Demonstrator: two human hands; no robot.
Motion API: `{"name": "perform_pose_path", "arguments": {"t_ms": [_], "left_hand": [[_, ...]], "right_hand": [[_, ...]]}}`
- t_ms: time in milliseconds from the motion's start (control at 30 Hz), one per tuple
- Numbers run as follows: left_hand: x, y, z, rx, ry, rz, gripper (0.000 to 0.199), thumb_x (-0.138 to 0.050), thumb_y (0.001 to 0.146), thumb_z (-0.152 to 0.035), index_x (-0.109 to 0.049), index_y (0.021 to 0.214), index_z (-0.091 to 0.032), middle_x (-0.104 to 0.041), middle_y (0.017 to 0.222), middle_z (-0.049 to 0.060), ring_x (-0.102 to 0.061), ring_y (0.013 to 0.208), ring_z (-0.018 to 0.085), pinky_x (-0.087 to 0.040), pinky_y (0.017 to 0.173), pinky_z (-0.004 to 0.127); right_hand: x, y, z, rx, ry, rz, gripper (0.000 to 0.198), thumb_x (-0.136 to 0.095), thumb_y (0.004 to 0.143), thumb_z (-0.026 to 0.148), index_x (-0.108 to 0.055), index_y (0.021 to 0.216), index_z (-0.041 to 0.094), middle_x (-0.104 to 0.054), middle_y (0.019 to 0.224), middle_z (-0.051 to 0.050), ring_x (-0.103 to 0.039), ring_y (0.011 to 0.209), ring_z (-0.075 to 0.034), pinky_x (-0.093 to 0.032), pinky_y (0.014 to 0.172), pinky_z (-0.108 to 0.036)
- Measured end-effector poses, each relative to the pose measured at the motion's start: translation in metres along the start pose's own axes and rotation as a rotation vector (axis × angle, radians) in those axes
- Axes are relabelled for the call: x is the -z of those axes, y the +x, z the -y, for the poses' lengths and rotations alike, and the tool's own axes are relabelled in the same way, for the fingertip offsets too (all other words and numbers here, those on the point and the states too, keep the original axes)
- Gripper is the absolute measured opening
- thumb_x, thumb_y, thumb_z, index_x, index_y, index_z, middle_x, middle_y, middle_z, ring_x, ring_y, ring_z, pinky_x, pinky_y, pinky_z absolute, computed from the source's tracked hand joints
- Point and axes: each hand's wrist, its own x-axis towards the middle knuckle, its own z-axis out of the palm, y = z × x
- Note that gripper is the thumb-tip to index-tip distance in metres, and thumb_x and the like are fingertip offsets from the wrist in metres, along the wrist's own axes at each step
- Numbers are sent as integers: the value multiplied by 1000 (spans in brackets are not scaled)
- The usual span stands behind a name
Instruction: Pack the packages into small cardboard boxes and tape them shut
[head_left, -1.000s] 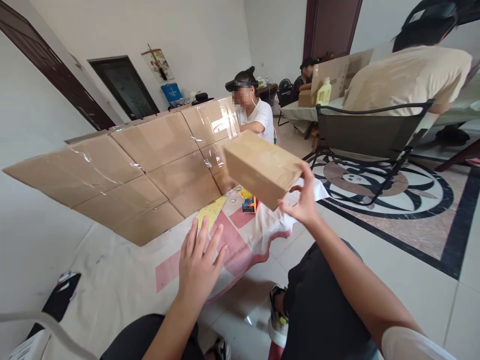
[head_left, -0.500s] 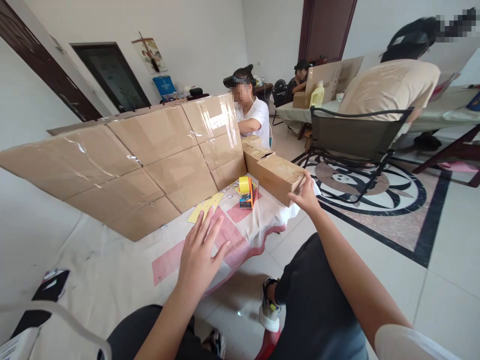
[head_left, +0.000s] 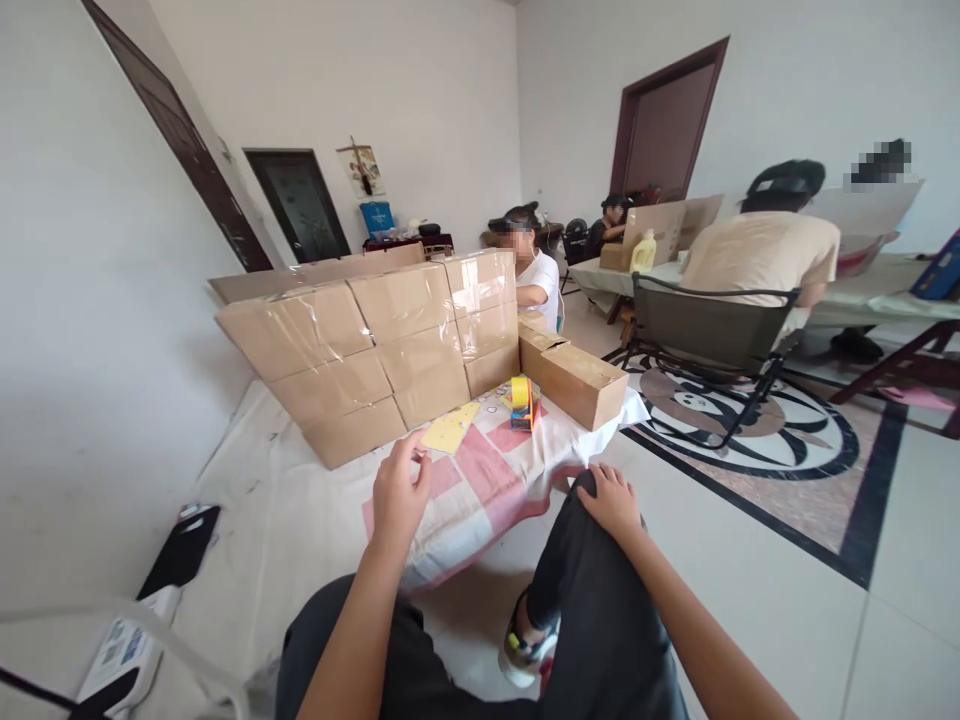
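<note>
The yellow card [head_left: 448, 433] lies flat on the cloth [head_left: 300, 510] that covers the worktop, just in front of the box wall [head_left: 375, 350]. The left hand [head_left: 400, 492] hovers just short of the card's near corner, fingers loosely curled, holding nothing; whether its fingertips touch the card cannot be told. To the right of the card stands a tape dispenser [head_left: 522, 402], upright, with a yellow roll on top. Beyond the dispenser, further right of the card, a long box [head_left: 583, 383] rests at the worktop's far corner, with another box [head_left: 537, 335] behind it. The right hand [head_left: 613, 499] is well to the right of the card and nearer the camera, laid flat with spread fingers on the person's knee, empty. Left of the card, near the worktop's near edge, lies a black phone [head_left: 180, 548]. Far behind the box wall a person in white [head_left: 538, 285] sits; to the right a person in beige [head_left: 757, 258] sits in a chair [head_left: 705, 335].
</note>
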Motion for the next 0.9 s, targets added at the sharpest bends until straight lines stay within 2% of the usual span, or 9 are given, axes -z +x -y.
{"name": "perform_pose_path", "arguments": {"t_ms": [100, 167, 267, 367, 433, 533, 633, 767, 900], "left_hand": [[18, -6, 16, 161, -60, -58, 39, -56, 93, -33, -61, 129, -20, -73, 98, 6, -70, 86, 20, -54, 70, 29], [30, -12, 24, 237, -87, -94, 44, -59, 91, -37, -60, 131, -20, -72, 100, 6, -68, 85, 19, -52, 66, 27], [52, -27, 36, 341, -123, -215, 52, -63, 87, -39, -58, 135, -19, -70, 101, 6, -65, 84, 17, -49, 66, 25], [72, -51, 44, 499, -209, -357, 66, -70, 81, -40, -52, 141, -19, -68, 99, 4, -63, 77, 15, -49, 67, 25], [82, -71, 44, 606, -335, -441, 74, -74, 75, -41, -50, 141, -18, -67, 95, 1, -62, 72, 13, -49, 68, 26], [89, -102, 41, 676, -479, -513, 70, -76, 73, -45, -54, 134, -18, -65, 88, -1, -62, 68, 13, -51, 71, 27], [98, -133, 44, 687, -308, -372, 61, -68, 78, -54, -57, 129, -21, -71, 92, 3, -68, 76, 20, -54, 74, 32], [119, -181, 80, 815, 253, 85, 54, -55, 83, -58, -61, 126, -27, -76, 92, 4, -72, 79, 31, -53, 78, 44], [132, -224, 132, 848, 252, 152, 48, -51, 76, -59, -64, 108, -24, -79, 96, 9, -74, 98, 38, -54, 88, 49]], "right_hand": [[0, -15, 8, 44, 95, -88, 75, -55, 88, 47, -38, 155, 20, -41, 161, -17, -37, 150, -37, -35, 119, -54], [10, -2, 8, 10, 245, -174, 93, -58, 86, 56, -23, 161, 14, -30, 165, -23, -30, 155, -37, -35, 121, -52], [43, 47, 6, -117, 405, -302, 129, -65, 73, 75, -5, 163, 5, -5, 169, -33, -10, 160, -44, -25, 124, -57], [85, 107, 5, -132, 448, -292, 150, -70, 61, 85, 8, 163, 8, 9, 169, -34, -2, 159, -49, -18, 123, -64], [107, 140, 6, -92, 426, -245, 152, -73, 57, 85, 8, 164, 14, 8, 169, -32, -4, 158, -51, -18, 121, -69], [123, 169, 6, -9, 394, -120, 144, -79, 56, 77, -6, 165, 15, -12, 166, -29, -22, 154, -46, -24, 123, -58], [120, 178, 1, 9, 363, -98, 124, -80, 62, 65, -24, 161, 16, -25, 155, -24, -37, 144, -39, -31, 121, -47], [111, 176, -2, 1, 299, -145, 104, -76, 70, 55, -34, 157, 17, -23, 153, -23, -35, 144, -40, -32, 120, -48], [110, 176, 0, 12, 277, -141, 101, -74, 70, 56, -36, 155, 17, -24, 152, -22, -34, 143, -40, -32, 119, -48]]}}
